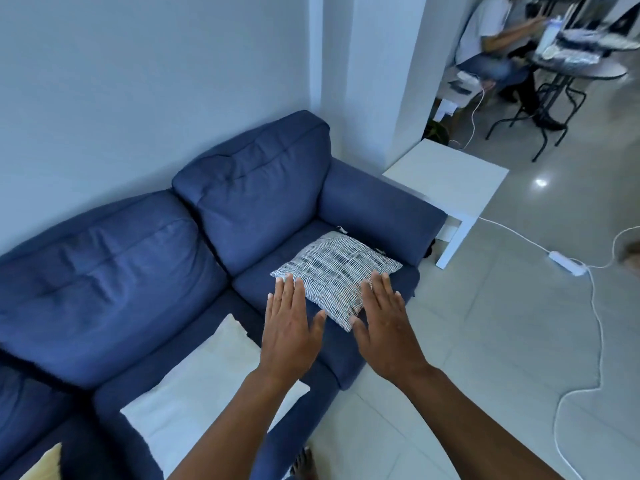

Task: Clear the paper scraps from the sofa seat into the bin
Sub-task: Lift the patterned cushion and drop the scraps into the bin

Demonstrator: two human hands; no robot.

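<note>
A blue sofa (242, 202) runs from the lower left to the centre. On its right seat lies a black-and-white patterned cushion (337, 268). Small white scraps (342, 229) peek out at the cushion's far edge, and another bit (381, 251) shows by the armrest. My left hand (289, 327) and my right hand (388, 327) are stretched out flat, fingers straight, over the near edge of the cushion, holding nothing. Whether the fingertips touch the cushion I cannot tell. No bin is in view.
A plain white cushion (207, 375) lies on the middle seat, a yellowish one (45, 462) at the lower left. A white side table (450, 178) stands by the armrest. A white power strip (568, 262) and cables trail over the tiled floor. A person (491, 32) sits at a round table (581, 67).
</note>
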